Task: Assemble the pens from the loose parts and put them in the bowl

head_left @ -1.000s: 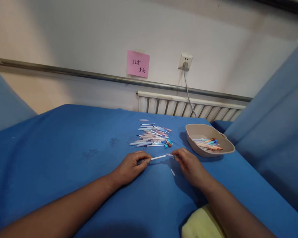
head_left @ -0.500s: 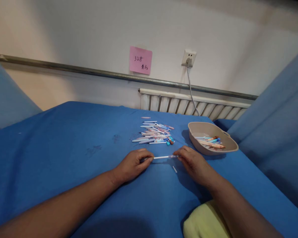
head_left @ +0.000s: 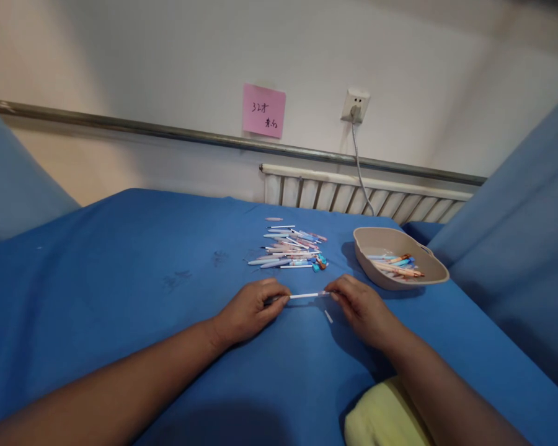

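Note:
Between my two hands a thin white pen refill [head_left: 304, 296] is held level, just above the blue cloth. My left hand [head_left: 250, 310] pinches its left end between thumb and fingers. At the other end, my right hand [head_left: 360, 306] is closed on a small translucent pen part [head_left: 322, 293] that meets the refill; the fingers cover most of this part. A short white piece [head_left: 328, 316] lies on the cloth below my right fingertips. Beyond the hands is a loose pile of pen barrels and refills [head_left: 288, 251], with several blue and brown pen tops [head_left: 319, 264] at its right edge.
A beige basket [head_left: 366, 269] with several pens [head_left: 397, 267] stands at the right. Yellow-green fabric [head_left: 385, 415] lies beneath my right forearm. Behind the blue-covered surface [head_left: 121, 266] are a radiator [head_left: 323, 192], a metal rail [head_left: 190, 135] and a plugged-in cord [head_left: 360, 167].
Both hands keep nearly the same pose on the refill and pen part. A shiny bit that showed at my right fingertips is now hidden. The view has shifted slightly.

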`<state>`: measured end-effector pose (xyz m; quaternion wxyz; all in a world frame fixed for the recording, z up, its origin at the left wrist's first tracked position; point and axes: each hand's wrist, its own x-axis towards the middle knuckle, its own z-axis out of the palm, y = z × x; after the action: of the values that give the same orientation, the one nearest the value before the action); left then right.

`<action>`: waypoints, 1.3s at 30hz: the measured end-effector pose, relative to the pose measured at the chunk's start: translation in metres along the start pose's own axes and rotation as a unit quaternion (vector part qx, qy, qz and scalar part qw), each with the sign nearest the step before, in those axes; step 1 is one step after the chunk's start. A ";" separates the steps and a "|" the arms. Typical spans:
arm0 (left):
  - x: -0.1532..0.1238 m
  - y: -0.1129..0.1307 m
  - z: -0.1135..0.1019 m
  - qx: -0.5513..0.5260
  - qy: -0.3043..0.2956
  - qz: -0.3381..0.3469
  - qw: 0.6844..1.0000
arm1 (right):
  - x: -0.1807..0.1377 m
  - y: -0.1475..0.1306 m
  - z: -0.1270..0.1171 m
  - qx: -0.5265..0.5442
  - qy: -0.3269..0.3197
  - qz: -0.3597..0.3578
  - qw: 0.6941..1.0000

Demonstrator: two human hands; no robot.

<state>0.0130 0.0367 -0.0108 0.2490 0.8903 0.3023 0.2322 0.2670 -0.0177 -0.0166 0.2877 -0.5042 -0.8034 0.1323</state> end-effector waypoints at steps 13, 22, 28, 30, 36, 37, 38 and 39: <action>0.001 0.006 -0.002 -0.023 -0.012 -0.008 1.000 | 0.001 -0.005 -0.004 0.086 0.006 -0.003 0.996; -0.002 0.016 0.006 -0.101 -0.023 -0.053 0.993 | 0.001 -0.028 0.008 0.062 -0.025 -0.025 0.997; -0.002 0.012 0.010 -0.306 0.014 -0.129 0.943 | 0.000 -0.025 0.005 0.065 0.014 -0.028 0.997; -0.001 0.010 0.011 -0.371 0.004 -0.148 0.916 | 0.000 -0.025 0.004 0.069 0.019 -0.029 0.997; 0.003 0.005 0.014 -0.417 0.010 -0.215 0.883 | -0.002 -0.024 0.004 0.062 0.025 -0.032 0.997; 0.004 0.005 0.014 -0.406 0.012 -0.232 0.884 | -0.002 -0.024 0.004 0.061 0.029 -0.033 0.997; 0.004 0.006 0.014 -0.391 0.006 -0.249 0.886 | -0.003 -0.024 0.004 0.060 0.033 -0.035 0.997; 0.004 0.006 0.013 -0.375 -0.004 -0.266 0.888 | -0.003 -0.024 0.004 0.058 0.036 -0.037 0.997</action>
<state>0.0257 0.0310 -0.0157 0.6180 0.6178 0.4173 0.2496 0.2484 -0.0308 -0.0085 0.3499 -0.4611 -0.8015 0.1498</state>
